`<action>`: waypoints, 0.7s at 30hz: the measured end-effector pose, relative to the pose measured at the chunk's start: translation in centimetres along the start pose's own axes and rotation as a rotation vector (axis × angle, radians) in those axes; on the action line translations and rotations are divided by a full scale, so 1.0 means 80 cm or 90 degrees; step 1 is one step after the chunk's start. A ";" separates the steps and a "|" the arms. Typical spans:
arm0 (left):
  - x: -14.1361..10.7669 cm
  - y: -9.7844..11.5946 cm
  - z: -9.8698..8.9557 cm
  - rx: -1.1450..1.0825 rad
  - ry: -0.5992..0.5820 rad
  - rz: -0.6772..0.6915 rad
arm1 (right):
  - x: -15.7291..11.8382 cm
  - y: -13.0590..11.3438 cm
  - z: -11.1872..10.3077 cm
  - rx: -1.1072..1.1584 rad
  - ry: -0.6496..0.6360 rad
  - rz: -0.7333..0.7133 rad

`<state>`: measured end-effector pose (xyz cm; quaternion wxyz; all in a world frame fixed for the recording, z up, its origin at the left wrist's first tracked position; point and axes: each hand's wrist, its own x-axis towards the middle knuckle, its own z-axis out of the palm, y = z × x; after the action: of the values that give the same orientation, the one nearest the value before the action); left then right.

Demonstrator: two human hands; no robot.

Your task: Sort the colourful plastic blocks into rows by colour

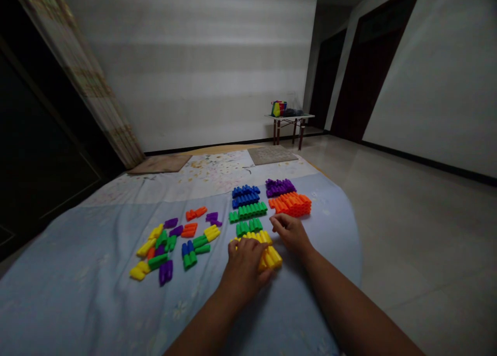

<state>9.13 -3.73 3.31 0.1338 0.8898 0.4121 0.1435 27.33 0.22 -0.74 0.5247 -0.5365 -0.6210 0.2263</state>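
Observation:
My left hand [245, 263] lies over a stack of yellow bullet-shaped plastic pieces [274, 257], its fingers curled down around them and hiding part of the stack. Just right of that stack, my right hand [291, 234] is closed with thumb and fingers drawn together; nothing shows in it. Beyond the hands sit rows of green pieces [252, 210], blue pieces [246, 195], purple pieces [280, 187] and a stacked block of orange pieces [291, 204]. To the left lie loose mixed pieces, among them a purple pair [165, 272] and a blue-and-green cluster [189, 255].
A pale blue floral cloth [116, 304] covers the table. Near its far edge lie a brown mat [161, 164] and a grey mat [272, 155]. Against the far wall, a small table [289, 118] bears a colourful object. Tiled floor [407, 232] stretches along the right.

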 end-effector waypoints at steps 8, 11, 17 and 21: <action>-0.004 -0.001 -0.007 -0.010 0.053 -0.012 | -0.001 0.000 0.000 -0.004 -0.015 0.004; 0.001 -0.022 -0.025 0.009 0.120 -0.070 | -0.001 0.000 0.000 -0.005 -0.012 0.006; 0.011 -0.104 -0.054 0.131 0.141 -0.298 | 0.000 0.004 0.001 -0.004 -0.009 0.006; 0.008 -0.140 -0.050 0.191 0.048 -0.330 | 0.000 0.004 0.001 -0.004 -0.009 0.012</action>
<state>0.27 4.19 3.14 0.0177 0.7587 0.6469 0.0752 27.37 0.36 -1.01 0.5164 -0.5425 -0.6202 0.2333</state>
